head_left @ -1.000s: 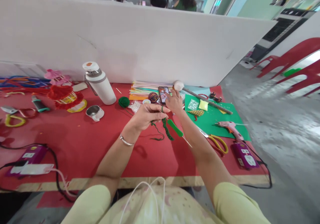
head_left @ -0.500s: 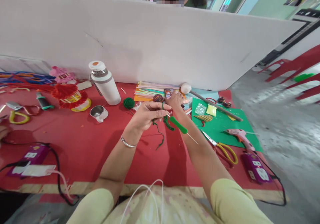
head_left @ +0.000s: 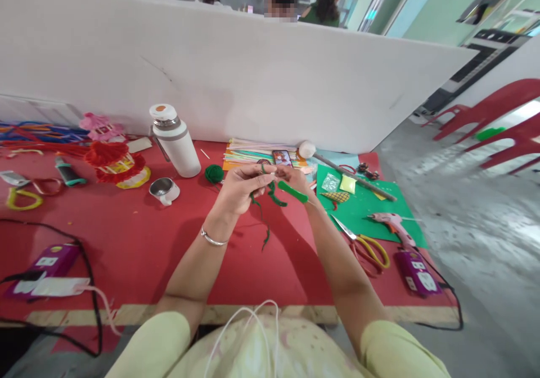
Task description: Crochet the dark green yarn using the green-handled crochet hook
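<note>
My left hand [head_left: 240, 189] is closed in a pinch, with green yarn [head_left: 262, 220] looped at its fingers and a tail dangling below. A short green crochet piece [head_left: 276, 197] hangs under the fingertips. The green-handled crochet hook [head_left: 292, 192] sticks out from the left fingers and slants toward the right wrist. Right beside those fingertips is my right hand [head_left: 293, 179], its fingers bent together above the hook handle; what they pinch is hidden. A green yarn ball [head_left: 214, 174] lies left of the hands. Beyond the right hand a phone [head_left: 282, 158] has its screen lit.
On the red table [head_left: 169, 254] stand a white flask [head_left: 179, 147] and a metal cup [head_left: 164, 190]. To the right are scissors [head_left: 363, 246], a glue gun [head_left: 396, 226] and a purple power strip [head_left: 417, 274]. A white board [head_left: 253, 74] rises behind.
My right hand has drawn back from beside the phone to the left fingertips, and the phone now shows more fully. The left hand still keeps the yarn and hook. The view has shifted slightly.
</note>
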Demonstrator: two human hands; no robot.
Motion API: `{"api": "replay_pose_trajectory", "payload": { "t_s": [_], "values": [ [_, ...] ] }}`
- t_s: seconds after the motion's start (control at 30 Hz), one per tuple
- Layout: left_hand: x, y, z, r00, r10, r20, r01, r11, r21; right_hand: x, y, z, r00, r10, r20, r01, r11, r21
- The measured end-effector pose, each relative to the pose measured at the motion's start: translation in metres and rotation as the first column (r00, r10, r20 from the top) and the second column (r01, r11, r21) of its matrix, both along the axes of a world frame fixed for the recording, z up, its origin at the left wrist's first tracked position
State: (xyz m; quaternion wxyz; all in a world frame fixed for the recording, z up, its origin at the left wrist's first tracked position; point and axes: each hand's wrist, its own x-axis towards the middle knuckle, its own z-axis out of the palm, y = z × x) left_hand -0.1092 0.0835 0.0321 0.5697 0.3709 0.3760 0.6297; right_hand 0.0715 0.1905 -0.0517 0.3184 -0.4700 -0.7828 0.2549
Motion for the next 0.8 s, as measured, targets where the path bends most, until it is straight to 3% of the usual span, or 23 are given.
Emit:
{"api": "replay_pose_trajectory", "payload": {
  "t_s": [0.07, 0.1, 0.2, 0.3, 0.37, 0.47, 0.53, 0.63, 0.7, 0.8],
  "values": [
    [0.002, 0.001, -0.001, 0.998, 0.059, 0.005, -0.060, 0.998, 0.021, 0.013, -0.033, 0.012, 0.919, 0.285, -0.272, -0.329, 0.934, -0.136],
    [0.004, 0.000, -0.001, 0.997, 0.081, -0.001, -0.081, 0.996, 0.035, 0.018, -0.049, 0.017, 0.861, 0.311, -0.403, -0.401, 0.902, -0.160],
    [0.011, -0.004, -0.003, 0.995, 0.092, -0.047, -0.087, 0.992, 0.095, 0.025, -0.087, 0.032, 0.711, 0.208, -0.671, -0.405, 0.902, -0.149],
    [0.019, -0.013, -0.006, 0.995, 0.027, -0.093, -0.013, 0.990, 0.140, 0.025, -0.106, 0.045, 0.577, 0.055, -0.815, -0.340, 0.923, -0.178],
    [0.023, -0.020, -0.007, 0.993, -0.011, -0.119, 0.029, 0.988, 0.151, 0.026, -0.111, 0.053, 0.571, -0.057, -0.819, -0.351, 0.885, -0.306],
    [0.023, -0.028, -0.005, 0.986, -0.007, -0.168, 0.038, 0.983, 0.180, 0.031, -0.118, 0.061, 0.642, -0.142, -0.754, -0.355, 0.816, -0.456],
    [0.021, -0.032, -0.003, 0.979, -0.004, -0.202, 0.046, 0.978, 0.203, 0.032, -0.123, 0.065, 0.637, -0.130, -0.759, -0.394, 0.792, -0.466],
    [0.020, -0.037, -0.001, 0.977, -0.023, -0.214, 0.071, 0.973, 0.219, 0.027, -0.130, 0.067, 0.570, -0.113, -0.814, -0.491, 0.748, -0.448],
    [0.021, -0.040, -0.003, 0.979, -0.006, -0.203, 0.052, 0.973, 0.223, 0.021, -0.135, 0.064, 0.549, -0.100, -0.830, -0.486, 0.770, -0.413],
    [0.024, -0.045, -0.007, 0.979, 0.036, -0.203, 0.009, 0.976, 0.220, 0.016, -0.141, 0.057, 0.568, -0.021, -0.822, -0.378, 0.881, -0.284]
  ]
}}
